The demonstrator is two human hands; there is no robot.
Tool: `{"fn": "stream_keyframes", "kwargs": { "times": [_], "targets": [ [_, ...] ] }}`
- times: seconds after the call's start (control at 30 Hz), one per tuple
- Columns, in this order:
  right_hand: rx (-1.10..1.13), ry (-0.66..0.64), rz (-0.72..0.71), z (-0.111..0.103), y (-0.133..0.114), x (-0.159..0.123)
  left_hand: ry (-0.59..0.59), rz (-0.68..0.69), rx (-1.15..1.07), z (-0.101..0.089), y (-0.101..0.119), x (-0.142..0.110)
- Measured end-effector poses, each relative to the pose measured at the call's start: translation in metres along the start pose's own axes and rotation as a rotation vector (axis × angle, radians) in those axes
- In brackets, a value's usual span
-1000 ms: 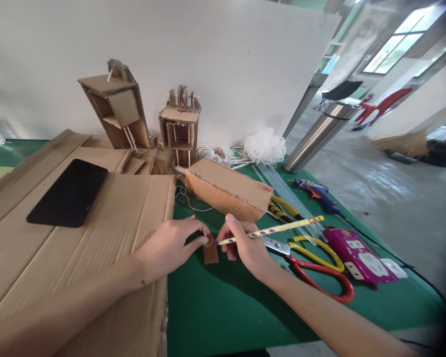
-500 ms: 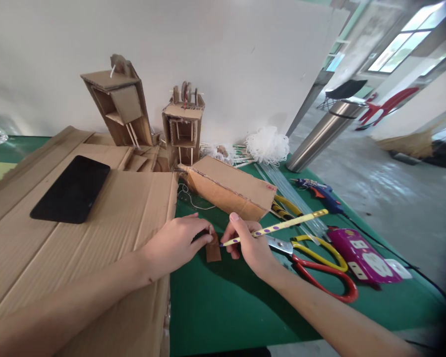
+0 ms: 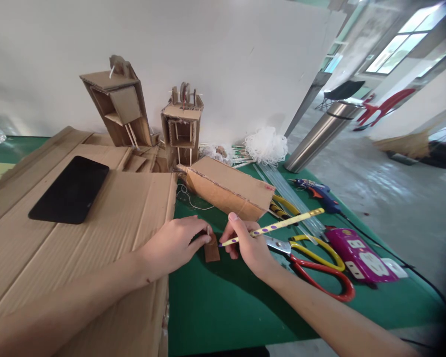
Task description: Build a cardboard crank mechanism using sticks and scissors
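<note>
My left hand point(image 3: 174, 244) pinches the top of a small brown cardboard piece point(image 3: 211, 252) that lies on the green table point(image 3: 226, 312); a short thin stick stands up at my fingertips. My right hand point(image 3: 247, 244) grips a yellow pencil with purple dots point(image 3: 278, 226), its tip resting at the right edge of the cardboard piece. Both hands have their fingers closed.
A big flat cardboard sheet point(image 3: 96, 238) with a black phone point(image 3: 70, 190) lies left. Behind stand two cardboard models point(image 3: 119, 106) point(image 3: 181, 130) and a cardboard box point(image 3: 230, 187). Right of my hand lie red and yellow scissors point(image 3: 315, 270), a purple power strip point(image 3: 355, 254), a glue gun point(image 3: 315, 189).
Almost nothing: the pencil tip and both hands stay at the small cardboard piece, shifting only slightly; the view moved a little.
</note>
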State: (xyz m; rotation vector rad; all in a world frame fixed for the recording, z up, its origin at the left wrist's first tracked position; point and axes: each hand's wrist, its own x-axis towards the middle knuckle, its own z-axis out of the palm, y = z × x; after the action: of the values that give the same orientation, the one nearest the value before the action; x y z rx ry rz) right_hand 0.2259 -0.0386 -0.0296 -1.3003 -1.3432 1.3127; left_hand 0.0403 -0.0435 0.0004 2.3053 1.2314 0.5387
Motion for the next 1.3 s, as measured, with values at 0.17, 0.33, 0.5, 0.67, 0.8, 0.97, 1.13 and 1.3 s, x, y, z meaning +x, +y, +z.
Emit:
{"fn": "stream_keyframes", "kwargs": {
  "times": [0.17,0.33,0.5,0.67,0.8,0.97,1.13,1.3],
  "targets": [
    [-0.002,0.000,0.001,0.0007,0.0008,0.0007,0.003,0.020,0.013,0.0003,-0.0004,-0.0005],
    [0.002,-0.005,0.001,0.0002,0.0000,0.0009,0.012,0.054,0.015,0.0013,-0.0016,-0.0012],
    [0.005,-0.007,-0.003,0.0001,0.0003,0.0002,0.008,0.088,0.000,0.0031,-0.0025,-0.0009],
    [0.006,0.003,-0.007,0.0007,0.0021,0.0000,-0.025,0.031,0.000,0.0025,-0.0020,-0.0004],
    [0.007,0.009,-0.009,0.0009,0.0021,-0.0004,-0.039,0.030,-0.009,0.0012,-0.0012,-0.0009],
    [0.004,0.018,-0.003,0.0016,0.0004,-0.0002,-0.045,0.028,-0.011,0.0002,-0.0010,-0.0005],
    [-0.009,0.006,-0.011,0.0020,0.0001,-0.0009,-0.051,0.021,-0.012,0.0002,-0.0013,-0.0005],
    [-0.033,-0.004,-0.024,0.0023,0.0013,-0.0026,-0.043,0.020,-0.020,0.0010,-0.0014,-0.0010]
  ]
}}
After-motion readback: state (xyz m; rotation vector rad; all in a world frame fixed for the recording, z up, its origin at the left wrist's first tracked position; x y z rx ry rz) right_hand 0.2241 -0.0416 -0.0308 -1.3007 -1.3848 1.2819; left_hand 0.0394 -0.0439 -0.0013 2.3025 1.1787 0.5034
